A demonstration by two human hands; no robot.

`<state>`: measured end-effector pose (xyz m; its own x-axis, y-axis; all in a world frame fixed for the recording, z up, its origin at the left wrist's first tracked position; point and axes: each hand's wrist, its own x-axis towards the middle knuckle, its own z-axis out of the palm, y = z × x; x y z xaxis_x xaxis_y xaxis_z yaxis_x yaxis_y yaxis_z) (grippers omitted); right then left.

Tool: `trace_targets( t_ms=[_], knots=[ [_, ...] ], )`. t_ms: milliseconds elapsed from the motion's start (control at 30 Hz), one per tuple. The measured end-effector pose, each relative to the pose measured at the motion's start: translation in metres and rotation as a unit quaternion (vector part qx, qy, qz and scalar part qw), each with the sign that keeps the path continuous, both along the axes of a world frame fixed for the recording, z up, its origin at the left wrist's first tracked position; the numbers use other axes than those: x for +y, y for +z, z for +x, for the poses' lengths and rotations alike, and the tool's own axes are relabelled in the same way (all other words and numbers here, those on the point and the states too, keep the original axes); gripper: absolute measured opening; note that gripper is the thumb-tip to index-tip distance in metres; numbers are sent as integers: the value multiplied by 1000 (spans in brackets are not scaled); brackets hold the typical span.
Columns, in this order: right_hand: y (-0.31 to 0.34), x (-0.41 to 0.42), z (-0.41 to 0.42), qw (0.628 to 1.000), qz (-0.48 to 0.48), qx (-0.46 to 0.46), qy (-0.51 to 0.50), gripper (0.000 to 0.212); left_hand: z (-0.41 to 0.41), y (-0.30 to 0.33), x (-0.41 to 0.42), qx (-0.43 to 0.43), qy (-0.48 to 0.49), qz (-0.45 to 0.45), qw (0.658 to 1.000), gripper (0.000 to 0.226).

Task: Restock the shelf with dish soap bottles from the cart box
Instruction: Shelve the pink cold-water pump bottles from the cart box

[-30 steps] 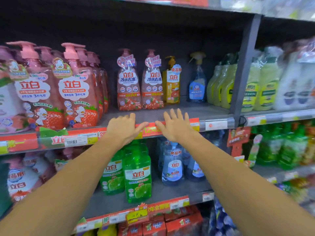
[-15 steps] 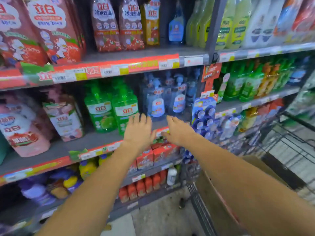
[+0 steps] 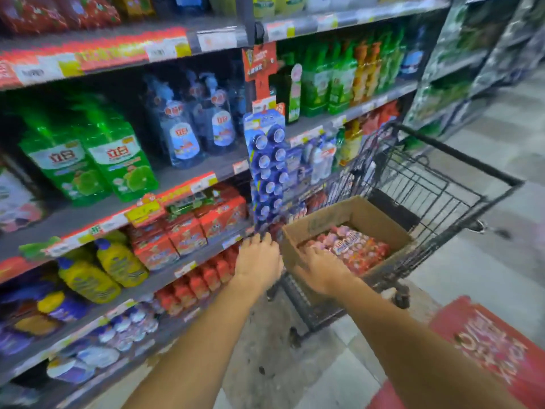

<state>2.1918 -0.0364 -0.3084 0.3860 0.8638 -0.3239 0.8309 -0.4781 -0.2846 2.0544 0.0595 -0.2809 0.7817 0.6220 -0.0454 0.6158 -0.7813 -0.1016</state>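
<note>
The shelf (image 3: 188,187) fills the whole left side of the frame, tier on tier of green, blue, yellow and red goods. I cannot see from here the gap I am meant to fill, so how much restocking is done cannot be told from the shelf itself.

The cart (image 3: 436,184) stands at right of centre, black wire, its far end toward the upper right. In its near end sits the box (image 3: 330,216), brown cardboard, flaps open.

Inside it, at centre right of the frame, lie the bottles (image 3: 351,249), pink and red, packed close together. The box looks close to full (blur keeps me from counting them), so I judge that most of the work is left.

My right hand (image 3: 321,270) is at the near wall of the box, fingers spread and pointing toward the bottles, holding nothing. Whether the fingertips touch the cardboard I cannot tell through the blur.

My left hand (image 3: 258,259) hovers just left of the box, in front of the low red packs on the shelf, fingers loosely apart and likewise empty.

The step in hand, as I judge it, is the reach into the box. Lifting bottles out and setting them on the shelf is not yet done.
</note>
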Motion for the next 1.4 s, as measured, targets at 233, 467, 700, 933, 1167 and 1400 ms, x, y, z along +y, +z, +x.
trace_targets(
  t_ms=[233,467,700,933,1167,1400],
  knots=[
    [-23,-113,85,997,-52,17,-63,60,85,-39,-87,33,2,-48,998,44],
    [-33,-185,169,995,-71,-1,-70,61,174,-53,-162,91,-1,-42,995,44],
    [-52,-179,210,996,-83,15,-40,56,220,-68,-173,118,23,-77,990,54],
    [-67,-141,251,995,-84,46,-42,57,267,-94,-136,126,36,-102,986,43],
    [-83,-94,298,992,-113,54,-34,52,304,-114,-105,131,60,-175,974,49],
    [-114,-50,338,988,-130,74,-40,60,335,-141,-79,161,57,-205,964,45]
  ],
)
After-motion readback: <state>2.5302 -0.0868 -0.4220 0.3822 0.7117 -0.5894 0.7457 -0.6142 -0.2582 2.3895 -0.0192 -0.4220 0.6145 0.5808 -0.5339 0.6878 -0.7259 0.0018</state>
